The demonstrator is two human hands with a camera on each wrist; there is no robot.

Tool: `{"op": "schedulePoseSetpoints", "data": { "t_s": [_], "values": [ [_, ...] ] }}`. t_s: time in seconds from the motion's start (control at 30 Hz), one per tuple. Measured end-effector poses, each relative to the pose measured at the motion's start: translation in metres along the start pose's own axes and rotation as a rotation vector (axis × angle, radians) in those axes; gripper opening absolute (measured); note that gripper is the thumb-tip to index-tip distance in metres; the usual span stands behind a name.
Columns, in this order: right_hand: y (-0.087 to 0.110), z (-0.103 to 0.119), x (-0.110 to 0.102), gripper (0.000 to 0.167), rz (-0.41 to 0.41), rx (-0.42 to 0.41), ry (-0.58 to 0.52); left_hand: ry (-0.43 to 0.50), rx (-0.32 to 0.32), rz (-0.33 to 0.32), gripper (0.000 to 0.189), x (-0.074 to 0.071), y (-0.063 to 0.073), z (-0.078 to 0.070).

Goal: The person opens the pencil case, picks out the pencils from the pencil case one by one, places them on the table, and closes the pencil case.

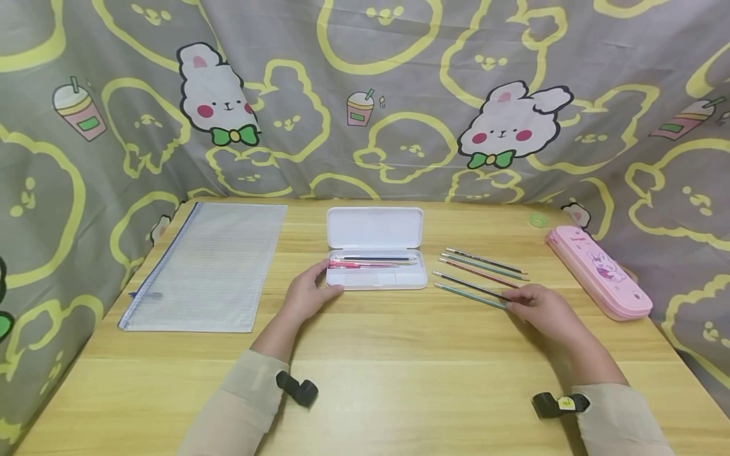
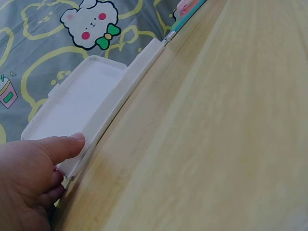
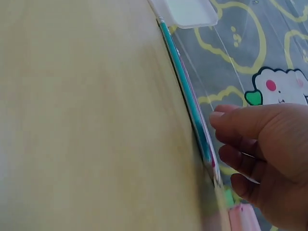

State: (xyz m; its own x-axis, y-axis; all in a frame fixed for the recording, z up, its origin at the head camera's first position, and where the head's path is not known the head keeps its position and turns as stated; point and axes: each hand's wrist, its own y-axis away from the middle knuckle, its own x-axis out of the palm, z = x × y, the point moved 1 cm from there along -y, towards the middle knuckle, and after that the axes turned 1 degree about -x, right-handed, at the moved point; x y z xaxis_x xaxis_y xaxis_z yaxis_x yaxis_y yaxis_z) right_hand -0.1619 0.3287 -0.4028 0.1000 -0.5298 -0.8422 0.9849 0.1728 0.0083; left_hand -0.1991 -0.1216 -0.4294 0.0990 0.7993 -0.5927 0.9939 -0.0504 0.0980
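Observation:
A white plastic pencil box (image 1: 375,229) stands open on the table, its lid tilted up at the back. Inside it lie a dark pencil (image 1: 376,258), a red pen (image 1: 356,265) and other slim writing tools. My left hand (image 1: 308,292) grips the box's front left corner, thumb on the front wall and fingers round the left side. Right of the box, several pencils lie side by side at a slant. Over the sharpened ends of the nearest ones is my right hand (image 1: 544,311), fingers loosely curled. Its fingertips are beside the teal pencil (image 3: 185,91) in the right wrist view, pinching nothing.
On the left lies a translucent mesh zip pouch (image 1: 211,272) with a blue zip edge. A pink pencil case (image 1: 599,272) with a rabbit print lies at the right. Behind it is a small green ring-shaped roll (image 1: 538,220). Patterned grey cloth (image 1: 410,82) hangs round the table.

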Motion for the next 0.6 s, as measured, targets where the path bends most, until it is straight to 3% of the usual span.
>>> {"op": "schedulePoseSetpoints", "data": {
  "t_s": [0.27,0.6],
  "values": [
    [-0.037,0.038,0.001,0.028,-0.005,-0.096,0.008,-0.009,0.005,-0.006,0.076,-0.001,0.0,0.001],
    [-0.094,0.1,0.027,0.027,0.054,-0.165,-0.037,0.006,0.004,-0.005,0.075,0.0,-0.001,0.001]
  ]
}}
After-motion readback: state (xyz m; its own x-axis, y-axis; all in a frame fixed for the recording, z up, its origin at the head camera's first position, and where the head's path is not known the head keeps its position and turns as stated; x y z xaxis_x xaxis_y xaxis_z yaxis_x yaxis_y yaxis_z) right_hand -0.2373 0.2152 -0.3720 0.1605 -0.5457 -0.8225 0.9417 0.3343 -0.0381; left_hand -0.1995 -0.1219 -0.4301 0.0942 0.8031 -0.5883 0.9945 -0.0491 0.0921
